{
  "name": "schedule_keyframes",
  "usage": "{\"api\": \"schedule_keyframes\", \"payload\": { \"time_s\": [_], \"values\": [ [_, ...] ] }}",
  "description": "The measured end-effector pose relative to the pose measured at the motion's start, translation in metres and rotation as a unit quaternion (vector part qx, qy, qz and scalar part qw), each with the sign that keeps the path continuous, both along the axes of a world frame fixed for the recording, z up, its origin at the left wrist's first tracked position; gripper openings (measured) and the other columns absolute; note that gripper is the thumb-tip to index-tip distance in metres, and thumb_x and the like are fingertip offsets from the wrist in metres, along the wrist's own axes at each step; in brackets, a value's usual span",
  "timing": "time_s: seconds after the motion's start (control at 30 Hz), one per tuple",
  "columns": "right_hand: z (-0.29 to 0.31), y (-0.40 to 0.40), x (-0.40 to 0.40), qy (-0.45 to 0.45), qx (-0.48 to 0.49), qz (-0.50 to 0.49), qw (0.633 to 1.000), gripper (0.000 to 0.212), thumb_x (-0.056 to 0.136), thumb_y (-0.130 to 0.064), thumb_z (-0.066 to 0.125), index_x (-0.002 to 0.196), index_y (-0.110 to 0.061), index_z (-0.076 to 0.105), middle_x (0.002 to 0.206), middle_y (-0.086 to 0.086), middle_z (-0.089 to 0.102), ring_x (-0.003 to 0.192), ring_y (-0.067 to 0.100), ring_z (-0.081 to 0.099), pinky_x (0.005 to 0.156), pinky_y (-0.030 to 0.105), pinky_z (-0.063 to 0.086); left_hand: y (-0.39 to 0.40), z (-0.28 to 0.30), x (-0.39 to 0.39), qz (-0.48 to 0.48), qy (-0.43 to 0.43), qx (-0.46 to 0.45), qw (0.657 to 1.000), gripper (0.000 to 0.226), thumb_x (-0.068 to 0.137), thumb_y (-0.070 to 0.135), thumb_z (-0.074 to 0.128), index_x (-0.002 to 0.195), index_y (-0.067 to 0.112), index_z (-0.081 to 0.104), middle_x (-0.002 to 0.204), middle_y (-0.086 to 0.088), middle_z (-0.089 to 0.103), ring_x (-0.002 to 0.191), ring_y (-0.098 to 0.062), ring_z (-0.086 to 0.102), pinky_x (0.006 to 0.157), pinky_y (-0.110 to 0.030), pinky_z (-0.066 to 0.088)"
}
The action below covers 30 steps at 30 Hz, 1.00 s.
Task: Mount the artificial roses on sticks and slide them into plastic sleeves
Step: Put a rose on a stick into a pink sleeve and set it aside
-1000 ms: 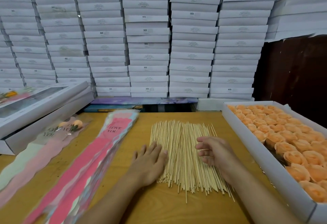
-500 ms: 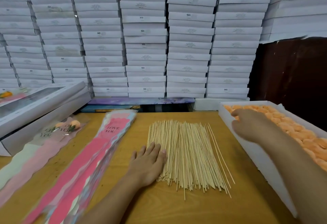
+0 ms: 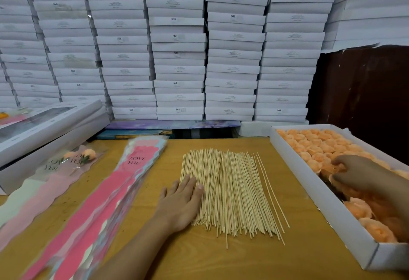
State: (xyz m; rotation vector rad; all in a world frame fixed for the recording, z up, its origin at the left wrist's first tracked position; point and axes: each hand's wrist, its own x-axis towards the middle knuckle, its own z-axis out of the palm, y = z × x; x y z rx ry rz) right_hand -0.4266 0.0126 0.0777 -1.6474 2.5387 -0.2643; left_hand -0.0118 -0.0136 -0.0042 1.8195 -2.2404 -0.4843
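in the head view we see the left hand (image 3: 179, 200) lying flat on the wooden table (image 3: 309, 257), fingers straight and together, palm down, its fingertips resting on the left edge of the pile of sticks (image 3: 230, 193); it holds nothing. the right hand (image 3: 352, 174) reaches over the near wall of the white box (image 3: 309, 182) at the right, with fingers curled down among the orange roses (image 3: 318, 147); we cannot tell if it already grips one, because the picture is blurred there. the pink plastic sleeves (image 3: 106, 195) lie in a stack left of the sticks, and one sleeved rose (image 3: 88, 154) lies further left. compared with half a second ago, the right hand went deeper into the box and nearer to us, while the left hand stayed in the same place on the sticks.
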Motion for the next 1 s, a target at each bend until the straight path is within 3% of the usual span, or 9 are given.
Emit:
{"api": "schedule_keyframes", "payload": {
  "time_s": [0.1,0.33,0.43,0.57,0.67,0.77,1.0],
  "values": [
    [-0.007,-0.001,0.004,0.004,-0.012,0.001,1.000,0.061,0.085,-0.037,0.067,0.140,-0.019,0.050,0.143,0.008,0.052,0.120,0.027,0.054,0.088,0.032,0.048,0.000,0.000,0.000,0.001,-0.002,-0.001,1.000,0.070,0.097,0.065,0.000,0.160,0.035,0.005,0.167,0.016,-0.003,0.154,-0.012,-0.005,0.125,-0.045,-0.006],
    [-0.011,-0.009,0.001,0.084,-0.001,-0.010,0.996,0.064,0.091,-0.060,0.051,0.144,-0.026,0.043,0.143,0.008,0.051,0.126,0.033,0.049,0.102,0.047,0.047,0.000,0.001,0.000,0.001,0.003,0.001,1.000,0.071,0.096,0.066,0.000,0.160,0.035,0.007,0.167,0.015,-0.001,0.154,-0.011,-0.005,0.125,-0.045,-0.006],
    [-0.009,-0.013,0.004,0.111,-0.033,-0.013,0.993,0.058,0.093,-0.054,0.053,0.144,-0.029,0.042,0.143,0.005,0.052,0.125,0.032,0.049,0.097,0.047,0.051,0.000,0.001,0.000,0.003,0.004,0.001,1.000,0.069,0.098,0.064,0.001,0.160,0.034,0.009,0.168,0.014,-0.001,0.154,-0.011,-0.005,0.125,-0.045,-0.005],
    [-0.005,-0.019,0.012,0.113,0.040,0.011,0.993,0.054,0.093,-0.038,0.053,0.144,-0.033,0.038,0.140,0.002,0.053,0.124,0.030,0.047,0.093,0.040,0.049,0.001,0.001,0.000,0.003,0.008,0.004,1.000,0.070,0.098,0.064,0.000,0.160,0.035,0.011,0.168,0.014,-0.001,0.154,-0.011,-0.005,0.125,-0.045,-0.005],
    [-0.005,-0.024,0.015,0.112,0.036,-0.006,0.993,0.042,0.094,-0.028,0.052,0.134,-0.031,0.040,0.108,0.000,0.055,0.112,0.027,0.045,0.081,0.037,0.043,0.001,0.002,0.000,0.004,0.011,0.003,1.000,0.069,0.098,0.064,0.000,0.160,0.035,0.010,0.168,0.014,-0.001,0.154,-0.011,-0.005,0.125,-0.045,-0.005],
    [-0.006,-0.028,0.018,0.114,0.033,-0.036,0.992,0.022,0.095,-0.025,0.051,0.115,-0.027,0.041,0.085,-0.003,0.038,0.113,0.027,0.042,0.090,0.042,0.040,0.001,0.002,0.000,0.005,0.010,0.004,1.000,0.067,0.099,0.063,0.001,0.160,0.035,0.010,0.168,0.014,-0.001,0.154,-0.011,-0.005,0.125,-0.045,-0.005],
    [-0.007,-0.034,0.009,0.140,0.062,-0.045,0.987,0.018,0.094,-0.019,0.050,0.106,-0.032,0.047,0.109,0.003,0.052,0.124,0.030,0.039,0.111,0.059,0.023,0.001,0.002,-0.001,0.010,0.015,-0.001,1.000,0.066,0.100,0.062,0.003,0.160,0.035,0.012,0.168,0.013,0.001,0.155,-0.011,-0.004,0.125,-0.044,-0.005]
  ]
}}
